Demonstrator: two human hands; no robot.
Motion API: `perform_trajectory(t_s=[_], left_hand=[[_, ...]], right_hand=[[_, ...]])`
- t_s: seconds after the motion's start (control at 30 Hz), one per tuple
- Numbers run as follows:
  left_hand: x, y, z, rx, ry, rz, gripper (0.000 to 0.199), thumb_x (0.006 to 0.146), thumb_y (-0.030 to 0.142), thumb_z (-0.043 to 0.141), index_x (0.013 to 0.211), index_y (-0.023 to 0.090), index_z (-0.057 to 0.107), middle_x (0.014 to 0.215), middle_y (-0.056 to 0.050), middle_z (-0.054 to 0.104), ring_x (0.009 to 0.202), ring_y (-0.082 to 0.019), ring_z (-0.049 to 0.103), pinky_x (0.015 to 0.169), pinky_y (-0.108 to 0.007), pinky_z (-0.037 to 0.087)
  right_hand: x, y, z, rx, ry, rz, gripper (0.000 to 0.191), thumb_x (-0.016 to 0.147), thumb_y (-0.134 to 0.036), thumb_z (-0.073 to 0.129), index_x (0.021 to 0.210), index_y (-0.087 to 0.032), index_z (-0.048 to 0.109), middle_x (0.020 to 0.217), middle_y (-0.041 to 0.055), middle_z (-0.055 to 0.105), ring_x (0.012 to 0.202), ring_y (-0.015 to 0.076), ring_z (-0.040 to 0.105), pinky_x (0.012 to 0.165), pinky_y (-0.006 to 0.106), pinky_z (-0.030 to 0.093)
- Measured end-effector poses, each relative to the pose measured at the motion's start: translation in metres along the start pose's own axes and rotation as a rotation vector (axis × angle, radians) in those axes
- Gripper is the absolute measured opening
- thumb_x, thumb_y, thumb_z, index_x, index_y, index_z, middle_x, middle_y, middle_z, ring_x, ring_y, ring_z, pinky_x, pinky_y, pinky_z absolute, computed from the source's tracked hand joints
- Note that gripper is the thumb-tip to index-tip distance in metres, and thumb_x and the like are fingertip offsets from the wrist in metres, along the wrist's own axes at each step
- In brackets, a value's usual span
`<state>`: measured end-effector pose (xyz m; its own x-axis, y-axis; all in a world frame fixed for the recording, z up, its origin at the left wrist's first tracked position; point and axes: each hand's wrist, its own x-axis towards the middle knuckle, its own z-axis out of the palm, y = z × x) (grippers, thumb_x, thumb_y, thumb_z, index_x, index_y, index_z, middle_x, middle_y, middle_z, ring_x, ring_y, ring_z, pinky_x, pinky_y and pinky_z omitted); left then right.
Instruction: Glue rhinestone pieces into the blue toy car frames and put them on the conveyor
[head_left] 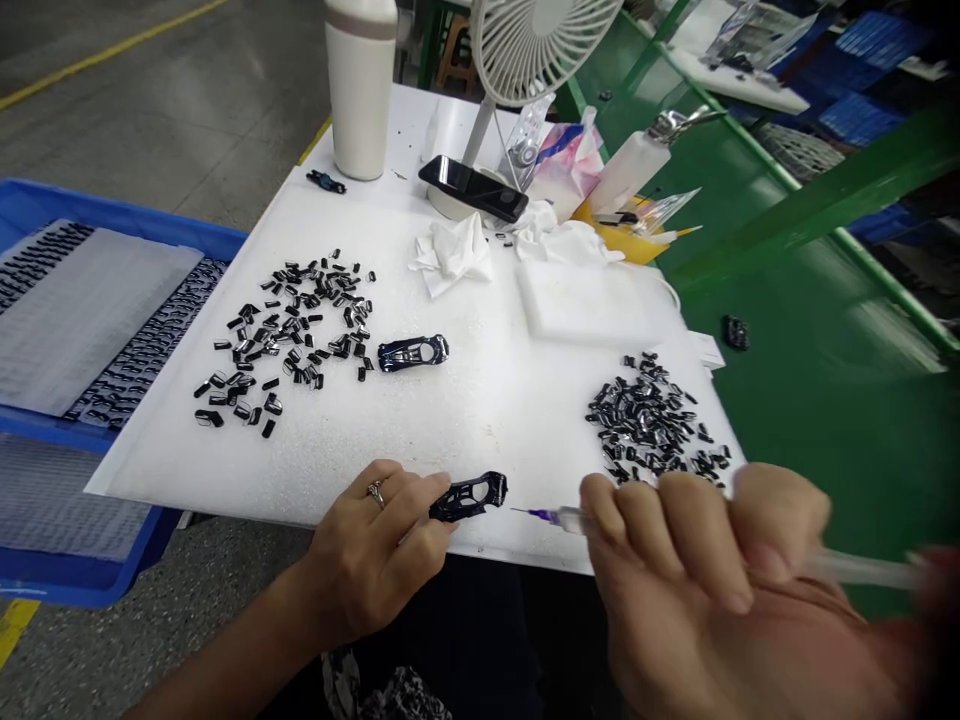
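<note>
With left fingers (414,502), pinching glossy black car-shaped shell (493,489); with right fingers (697,525), gripping slender translucent purple-tipped syringe (573,519).

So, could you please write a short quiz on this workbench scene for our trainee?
1. Which hand holds the dark car shell: A) left, B) right, C) neither?

2. Fill in: the right hand holds a ____ with a purple tip.

3. True or false: a second car shell lies beside scattered small black pieces.

Key: 1. A, the left hand; 2. syringe; 3. True.
</note>
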<state>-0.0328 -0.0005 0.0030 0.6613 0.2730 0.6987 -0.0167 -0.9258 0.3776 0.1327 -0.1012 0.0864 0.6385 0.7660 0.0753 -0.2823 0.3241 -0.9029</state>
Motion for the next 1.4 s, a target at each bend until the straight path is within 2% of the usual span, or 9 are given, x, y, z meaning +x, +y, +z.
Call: perform_trajectory(t_s=[0.07, 0.17, 0.53, 0.93, 1.07, 1.23, 1.3, 1.4], left_hand=[[-0.002, 0.000, 0.001, 0.024, 0.009, 0.053, 0.018, 0.079, -0.002, 0.064, 0.081, 0.010, 0.050, 0.106, -0.021, 0.063, 0.077, -0.018, 0.063, 0.073, -0.039, 0.055], [-0.001, 0.000, 0.000, 0.050, 0.006, 0.083, 0.015, 0.081, 0.000, 0.063, 0.081, 0.011, 0.052, 0.108, -0.021, 0.063, 0.081, -0.017, 0.065, 0.072, -0.038, 0.057], [0.004, -0.001, -0.001, 0.030, -0.003, 0.103, 0.016, 0.078, -0.005, 0.064, 0.079, 0.008, 0.055, 0.102, -0.022, 0.064, 0.077, -0.016, 0.065, 0.063, -0.033, 0.056], [0.003, -0.001, -0.002, 0.050, 0.012, 0.125, 0.014, 0.078, -0.003, 0.064, 0.076, 0.008, 0.056, 0.103, -0.022, 0.064, 0.077, -0.018, 0.065, 0.064, -0.034, 0.056], [0.002, -0.001, -0.002, 0.058, 0.012, 0.116, 0.012, 0.083, -0.001, 0.058, 0.077, 0.010, 0.056, 0.105, -0.019, 0.065, 0.080, -0.018, 0.065, 0.066, -0.033, 0.056], [0.001, -0.003, -0.001, 0.070, 0.007, 0.129, 0.010, 0.082, -0.001, 0.060, 0.080, 0.009, 0.058, 0.105, -0.021, 0.065, 0.080, -0.017, 0.064, 0.065, -0.034, 0.056], [0.000, -0.003, 0.000, 0.083, 0.011, 0.138, 0.010, 0.083, 0.000, 0.060, 0.080, 0.009, 0.058, 0.106, -0.021, 0.065, 0.079, -0.017, 0.064, 0.066, -0.035, 0.056], [-0.002, -0.003, 0.000, 0.106, 0.016, 0.143, 0.010, 0.085, 0.002, 0.057, 0.080, 0.011, 0.057, 0.107, -0.020, 0.065, 0.081, -0.018, 0.065, 0.068, -0.036, 0.056]], right_hand=[[0.003, 0.005, 0.007, 0.185, 0.018, 0.112, 0.045, 0.083, -0.054, 0.042, 0.058, -0.018, 0.032, 0.042, -0.0057, 0.018, 0.039, 0.0074, 0.017, 0.045, 0.027, 0.027], [0.006, 0.011, 0.014, 0.242, 0.018, 0.179, 0.047, 0.080, -0.053, 0.043, 0.054, -0.016, 0.029, 0.039, -0.0052, 0.016, 0.038, 0.0072, 0.016, 0.043, 0.025, 0.025], [0.008, 0.023, 0.012, 0.216, 0.037, 0.200, 0.049, 0.081, -0.054, 0.044, 0.052, -0.016, 0.030, 0.038, -0.0053, 0.016, 0.037, 0.0074, 0.015, 0.043, 0.025, 0.026], [0.006, 0.021, 0.008, 0.167, 0.029, 0.160, 0.049, 0.081, -0.053, 0.043, 0.051, -0.016, 0.033, 0.037, -0.0048, 0.017, 0.037, 0.0070, 0.016, 0.043, 0.025, 0.026], [0.006, 0.020, 0.008, 0.136, 0.016, 0.135, 0.049, 0.082, -0.053, 0.043, 0.052, -0.016, 0.033, 0.037, -0.0051, 0.017, 0.037, 0.0067, 0.017, 0.044, 0.025, 0.027], [0.000, 0.020, 0.013, 0.039, -0.119, 0.070, 0.049, 0.084, -0.057, 0.038, 0.057, -0.017, 0.038, 0.041, -0.0051, 0.023, 0.038, 0.0074, 0.023, 0.048, 0.027, 0.032], [-0.009, 0.017, 0.015, -0.098, -0.185, 0.043, 0.047, 0.088, -0.056, 0.037, 0.061, -0.019, 0.044, 0.046, -0.0035, 0.031, 0.042, 0.0100, 0.031, 0.049, 0.029, 0.034], [-0.024, 0.005, 0.008, -0.438, -0.231, 0.002, 0.030, 0.084, -0.044, 0.061, 0.065, -0.021, 0.057, 0.054, 0.0004, 0.044, 0.050, 0.0142, 0.041, 0.049, 0.029, 0.031]])
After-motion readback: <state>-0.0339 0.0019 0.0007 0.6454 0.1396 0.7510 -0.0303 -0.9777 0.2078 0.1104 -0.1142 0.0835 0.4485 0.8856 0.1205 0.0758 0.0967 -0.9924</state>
